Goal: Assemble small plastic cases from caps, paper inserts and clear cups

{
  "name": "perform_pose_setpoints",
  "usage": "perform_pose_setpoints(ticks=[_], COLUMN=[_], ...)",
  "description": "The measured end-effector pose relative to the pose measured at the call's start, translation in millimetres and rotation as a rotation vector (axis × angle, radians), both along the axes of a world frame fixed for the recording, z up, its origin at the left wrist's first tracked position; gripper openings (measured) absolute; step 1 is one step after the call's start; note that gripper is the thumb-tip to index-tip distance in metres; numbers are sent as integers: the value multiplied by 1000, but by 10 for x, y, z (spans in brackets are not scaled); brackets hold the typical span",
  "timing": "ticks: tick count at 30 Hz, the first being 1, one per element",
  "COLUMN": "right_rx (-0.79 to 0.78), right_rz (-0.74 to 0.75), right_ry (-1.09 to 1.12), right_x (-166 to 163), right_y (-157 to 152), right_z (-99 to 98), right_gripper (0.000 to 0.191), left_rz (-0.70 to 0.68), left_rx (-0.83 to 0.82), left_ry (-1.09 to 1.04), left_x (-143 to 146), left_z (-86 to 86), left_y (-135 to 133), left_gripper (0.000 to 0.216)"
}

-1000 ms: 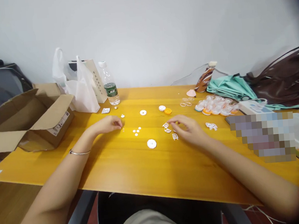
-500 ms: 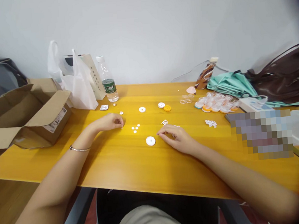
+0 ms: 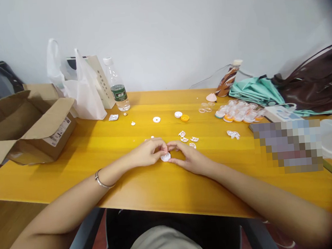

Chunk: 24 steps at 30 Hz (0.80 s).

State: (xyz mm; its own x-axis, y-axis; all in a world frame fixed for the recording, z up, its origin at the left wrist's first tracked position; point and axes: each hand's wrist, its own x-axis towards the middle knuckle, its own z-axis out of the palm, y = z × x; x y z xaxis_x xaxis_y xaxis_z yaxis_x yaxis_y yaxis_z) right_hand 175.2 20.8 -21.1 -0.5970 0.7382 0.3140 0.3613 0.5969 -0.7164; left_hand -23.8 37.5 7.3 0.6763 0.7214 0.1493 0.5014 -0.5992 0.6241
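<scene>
Head | right hand (image 3: pixel 189 158): grip on part-hidden white disc (image 3: pixel 165 158) | left hand (image 3: pixel 148 152): fingertips overlapped, grip unclear

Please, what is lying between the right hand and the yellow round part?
In the head view, four small white openwork pieces lie between the right hand and the yellow round part.

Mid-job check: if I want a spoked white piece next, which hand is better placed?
Probably the right hand: the spoked white pieces lie just beyond it, while the left hand is farther off, its fingertips at the white disc.
</scene>
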Motion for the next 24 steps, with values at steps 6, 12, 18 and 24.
perform_pose_setpoints(ticks=[6, 12, 18, 24], right_rx=[14, 40, 0, -9], right_rz=[-16, -27, 11, 11], right_ry=[37, 30, 62, 35], right_x=[3, -7, -53, -32], right_y=[37, 36, 11, 10], right_z=[-62, -82, -71, -58], right_gripper=[36, 39, 38, 35], left_rz=[1, 18, 13, 6], left_rx=[-94, -155, -177, -116], left_ry=[-8, -29, -33, 7], left_x=[-18, -16, -7, -32], left_z=[-53, -26, -30, 15], left_y=[59, 31, 35, 6], left_gripper=[12, 11, 11, 9])
